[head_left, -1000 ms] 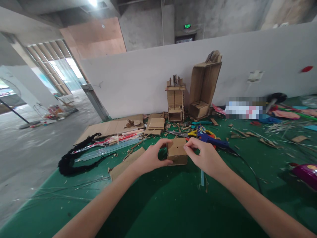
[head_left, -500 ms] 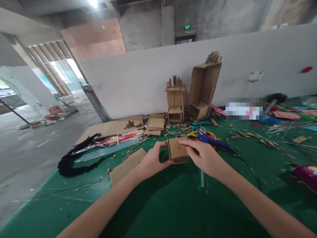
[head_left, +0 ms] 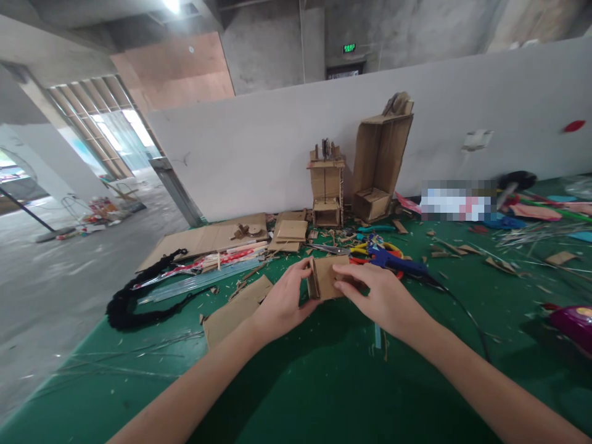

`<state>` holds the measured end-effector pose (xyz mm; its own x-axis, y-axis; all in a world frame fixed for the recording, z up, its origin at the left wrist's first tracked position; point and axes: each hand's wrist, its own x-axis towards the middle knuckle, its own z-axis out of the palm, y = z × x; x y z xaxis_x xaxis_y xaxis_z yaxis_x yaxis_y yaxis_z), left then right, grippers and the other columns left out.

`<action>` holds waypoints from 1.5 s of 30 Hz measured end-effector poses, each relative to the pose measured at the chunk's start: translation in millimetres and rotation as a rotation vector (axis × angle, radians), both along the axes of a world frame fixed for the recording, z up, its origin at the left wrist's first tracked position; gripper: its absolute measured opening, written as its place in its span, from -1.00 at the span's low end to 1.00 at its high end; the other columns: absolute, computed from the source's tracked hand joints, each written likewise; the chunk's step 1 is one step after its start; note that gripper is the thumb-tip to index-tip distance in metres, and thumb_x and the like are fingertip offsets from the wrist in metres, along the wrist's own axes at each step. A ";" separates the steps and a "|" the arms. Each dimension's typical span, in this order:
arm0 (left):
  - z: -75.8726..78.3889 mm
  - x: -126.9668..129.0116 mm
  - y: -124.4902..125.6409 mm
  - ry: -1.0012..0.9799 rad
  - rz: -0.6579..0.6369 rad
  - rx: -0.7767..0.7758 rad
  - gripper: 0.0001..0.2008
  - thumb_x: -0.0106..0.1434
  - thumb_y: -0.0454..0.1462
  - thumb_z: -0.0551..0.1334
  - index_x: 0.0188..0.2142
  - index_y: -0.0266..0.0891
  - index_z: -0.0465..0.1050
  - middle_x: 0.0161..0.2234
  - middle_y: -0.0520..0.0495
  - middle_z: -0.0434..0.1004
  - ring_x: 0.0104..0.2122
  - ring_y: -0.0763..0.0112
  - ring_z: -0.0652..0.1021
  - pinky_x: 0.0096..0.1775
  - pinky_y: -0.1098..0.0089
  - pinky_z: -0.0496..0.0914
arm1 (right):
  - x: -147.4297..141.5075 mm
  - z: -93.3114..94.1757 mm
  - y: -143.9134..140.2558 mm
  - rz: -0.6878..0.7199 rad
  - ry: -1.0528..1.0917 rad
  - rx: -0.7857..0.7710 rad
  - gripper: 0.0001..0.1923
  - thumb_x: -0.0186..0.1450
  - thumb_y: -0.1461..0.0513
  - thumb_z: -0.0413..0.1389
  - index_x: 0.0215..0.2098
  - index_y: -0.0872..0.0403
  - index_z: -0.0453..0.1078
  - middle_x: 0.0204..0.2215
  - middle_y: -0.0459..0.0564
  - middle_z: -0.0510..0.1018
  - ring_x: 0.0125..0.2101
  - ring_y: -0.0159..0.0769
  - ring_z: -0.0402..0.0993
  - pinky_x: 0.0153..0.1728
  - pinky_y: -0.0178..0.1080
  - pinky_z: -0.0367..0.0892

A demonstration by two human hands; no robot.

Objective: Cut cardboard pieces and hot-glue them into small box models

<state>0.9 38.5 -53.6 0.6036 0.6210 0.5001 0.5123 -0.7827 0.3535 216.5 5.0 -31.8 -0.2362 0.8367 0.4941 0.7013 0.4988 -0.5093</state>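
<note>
A small brown cardboard box point(head_left: 326, 277) is held up just above the green table point(head_left: 324, 382), between both hands. My left hand point(head_left: 282, 302) grips its left side, thumb at the bottom and fingers over the top edge. My right hand point(head_left: 377, 296) holds the right side, with its fingers laid across the front face. The box is turned so that an open, slotted side faces left.
Beyond the hands lie a blue glue gun point(head_left: 393, 262), scissors and pliers point(head_left: 365, 250) among cardboard scraps. Two tall cardboard models point(head_left: 327, 188) point(head_left: 382, 160) stand against the white wall. Flat cardboard sheets point(head_left: 208, 237), a black braided cord point(head_left: 139, 296) and a loose cardboard piece point(head_left: 235, 308) lie left.
Both hands have turned the box, so its left open side now shows. My right hand's fingers moved from the top right corner across the front face.
</note>
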 end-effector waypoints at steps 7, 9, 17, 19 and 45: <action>4.6 -0.2 -0.1 -0.017 0.073 -0.007 -0.54 0.17 -0.18 0.23 -0.01 -0.17 0.07 0.14 -0.31 0.21 0.13 0.10 0.31 0.04 0.05 0.31 | -0.6 0.1 -1.5 0.008 -0.007 0.051 -0.70 0.29 0.19 0.03 -0.04 0.07 0.42 -0.23 0.05 0.57 -0.26 -0.21 0.46 -0.25 -0.14 0.41; 10.0 -0.1 -0.7 -0.041 0.113 -0.067 -0.42 0.12 -0.16 0.27 0.05 -0.15 0.04 0.12 -0.27 0.23 0.10 0.11 0.35 0.03 0.09 0.32 | -1.6 1.4 -2.3 -0.003 -0.008 0.079 -0.69 0.30 0.18 0.03 -0.03 0.09 0.41 -0.25 0.07 0.56 -0.27 -0.21 0.45 -0.27 -0.14 0.41; 23.3 -0.8 2.1 -0.043 0.050 -0.139 -0.22 0.01 -0.16 0.34 0.17 -0.16 0.03 0.13 -0.21 0.16 0.14 0.14 0.25 0.13 0.14 0.21 | -4.5 1.2 -2.5 0.001 -0.058 0.158 -0.68 0.28 0.20 0.06 -0.02 0.14 0.41 -0.29 0.10 0.55 -0.30 -0.18 0.41 -0.25 -0.12 0.37; 24.1 -0.5 2.9 -0.056 0.026 -0.137 -0.28 0.00 -0.17 0.34 0.12 -0.18 0.11 0.09 -0.21 0.18 0.12 0.16 0.26 0.13 0.15 0.22 | -4.8 0.1 -2.4 0.008 -0.065 0.162 -0.66 0.28 0.21 0.06 -0.01 0.15 0.40 -0.29 0.11 0.55 -0.29 -0.17 0.41 -0.24 -0.11 0.37; 29.3 -5.2 2.7 -0.016 -0.026 -0.307 -0.09 -0.10 -0.11 0.39 0.19 -0.14 0.00 0.14 -0.20 0.16 0.11 0.06 0.27 0.08 0.10 0.23 | -7.6 -2.3 -3.4 0.071 -0.103 0.134 -0.65 0.31 0.22 0.02 0.02 0.15 0.40 -0.34 0.10 0.53 -0.32 -0.18 0.38 -0.28 -0.10 0.38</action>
<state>-4.4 41.2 -24.3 0.6146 0.7292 0.3010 0.4864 -0.6507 0.5832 209.0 1.7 -34.1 -0.3474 0.7445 0.5701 0.7070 0.6074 -0.3624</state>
